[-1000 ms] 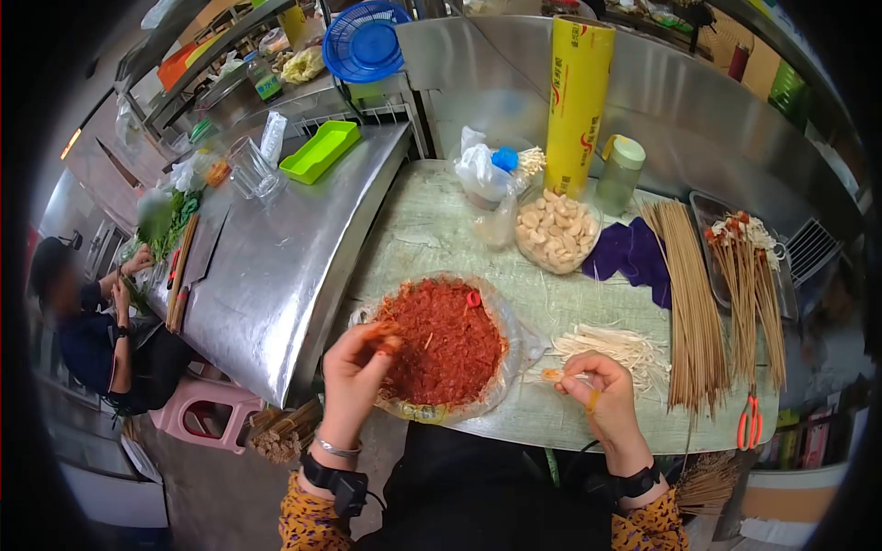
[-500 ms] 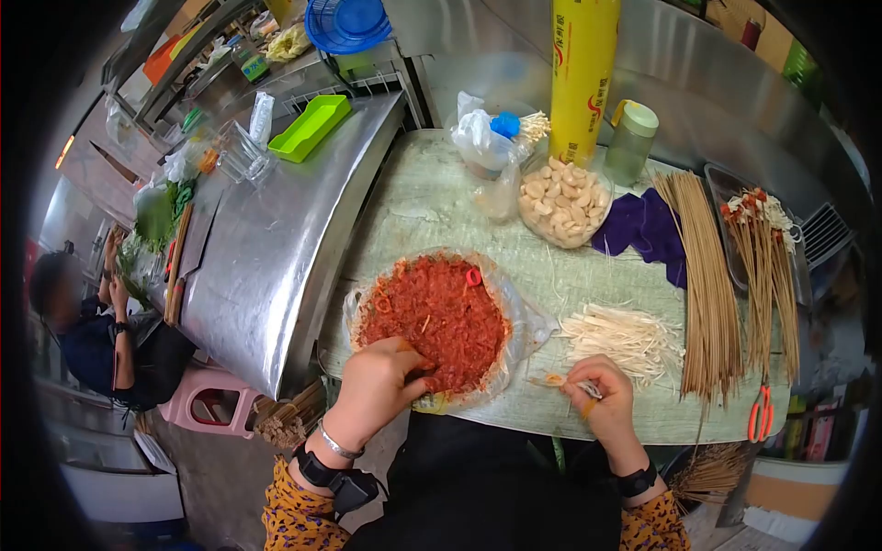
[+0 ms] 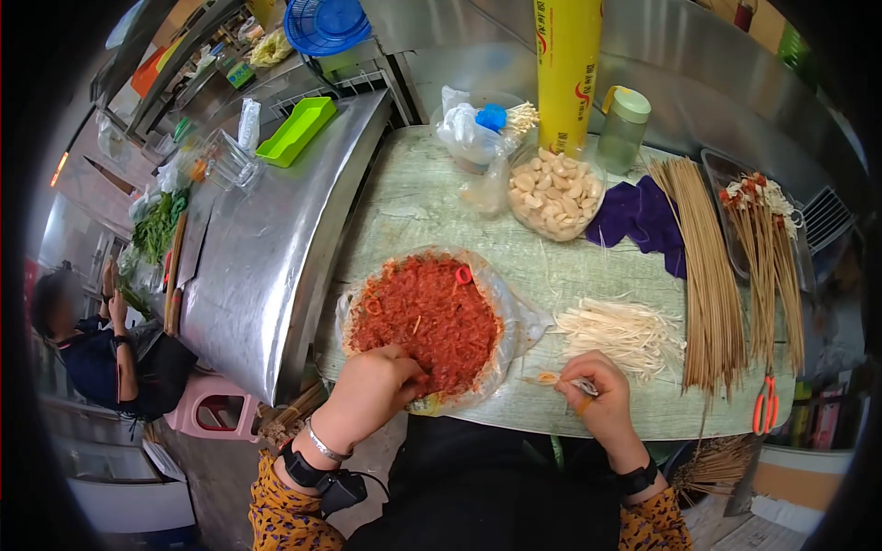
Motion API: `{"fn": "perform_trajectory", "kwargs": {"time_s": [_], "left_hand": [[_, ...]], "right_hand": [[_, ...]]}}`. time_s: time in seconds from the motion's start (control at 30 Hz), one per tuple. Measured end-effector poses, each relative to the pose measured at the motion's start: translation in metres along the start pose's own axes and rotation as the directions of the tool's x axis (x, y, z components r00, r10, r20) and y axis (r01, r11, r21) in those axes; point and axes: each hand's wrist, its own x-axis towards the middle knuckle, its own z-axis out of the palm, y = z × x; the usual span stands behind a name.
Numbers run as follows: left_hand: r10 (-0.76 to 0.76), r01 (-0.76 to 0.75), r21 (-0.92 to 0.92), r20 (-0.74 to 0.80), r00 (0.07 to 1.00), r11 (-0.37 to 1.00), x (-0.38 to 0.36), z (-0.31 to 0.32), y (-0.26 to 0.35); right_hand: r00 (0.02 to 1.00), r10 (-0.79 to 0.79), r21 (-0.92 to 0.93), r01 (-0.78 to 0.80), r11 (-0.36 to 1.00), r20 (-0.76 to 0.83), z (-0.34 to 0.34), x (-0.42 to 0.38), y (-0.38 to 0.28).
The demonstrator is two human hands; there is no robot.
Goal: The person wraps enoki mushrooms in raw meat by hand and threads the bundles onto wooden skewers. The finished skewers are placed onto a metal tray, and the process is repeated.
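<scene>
My left hand [image 3: 381, 381] is at the near edge of a bowl of chopped red chilli [image 3: 423, 317], its fingers bent together and the tips in the chilli. Whatever they pinch is hidden. A clear plastic bag [image 3: 522, 321] lines the bowl, and a pink-red ring lies on the chilli. My right hand [image 3: 602, 397] is closed in a pinch near the table's front edge. From its fingers sticks a small pale piece with an orange-stained end [image 3: 548, 377]; a greyish bit shows at the knuckles. Just beyond lies a heap of enoki mushrooms [image 3: 620, 332].
Bamboo skewers [image 3: 707, 285] lie at right, beside a tray [image 3: 726, 230] with topped skewers and orange-handled scissors [image 3: 765, 404]. Behind stand peeled garlic [image 3: 554, 195], a purple cloth [image 3: 643, 220], a yellow film roll [image 3: 567, 73] and a bottle [image 3: 624, 133]. Another person [image 3: 96, 354] sits far left.
The view has shifted slightly, so the table items sit a little further left. Both hands keep nearly the same places and grips. The other person's hands have moved a little.
</scene>
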Motion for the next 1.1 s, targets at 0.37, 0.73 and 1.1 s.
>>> {"fn": "perform_trajectory", "kwargs": {"time_s": [0.37,0.73,1.1], "left_hand": [[-0.149,0.083,-0.188,-0.374,0.915,0.979,0.002,-0.002,-0.028],[-0.12,0.174,0.038,-0.582,0.804,0.984,0.01,-0.008,-0.058],[0.059,-0.059,0.013,-0.378,0.924,0.998,0.011,0.006,-0.041]], "right_hand": [[1.0,0.002,-0.053,-0.002,0.999,-0.003,0.002,0.001,-0.001],[1.0,0.006,-0.039,-0.006,0.999,-0.013,0.003,0.0,-0.002],[1.0,0.014,-0.017,-0.014,1.0,-0.011,0.002,0.0,-0.003]]}}
